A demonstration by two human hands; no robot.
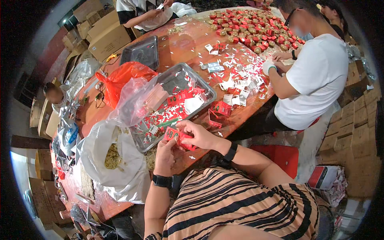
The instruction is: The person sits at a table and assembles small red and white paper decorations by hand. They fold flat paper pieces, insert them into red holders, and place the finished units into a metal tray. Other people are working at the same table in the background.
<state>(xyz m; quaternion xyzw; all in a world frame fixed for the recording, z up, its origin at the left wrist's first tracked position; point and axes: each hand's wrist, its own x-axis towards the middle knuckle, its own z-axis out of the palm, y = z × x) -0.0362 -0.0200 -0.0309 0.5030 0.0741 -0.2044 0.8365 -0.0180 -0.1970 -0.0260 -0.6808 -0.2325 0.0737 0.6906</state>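
Between my hands, over the near edge of the metal tray, is a small red printed carton point(187, 145). My left hand point(165, 155) pinches its left side with thumb and fingers. From the right, my right hand point(199, 135) grips the carton's top and face, its fingers curled. The metal tray point(211, 89) just beyond holds red cartons, a white card and many small white and red paper bits. Beside my left hand lies a white plastic bag point(130, 182) with gold-coloured pieces inside.
Red cartons point(221, 108) lie right of the tray. An orange-red bag point(127, 78), a clear pinkish bag point(134, 98) and a dark tray point(140, 54) are on the left. Co-workers sit around; one in a white shirt point(316, 76) works near many red-and-gold pieces point(256, 30).
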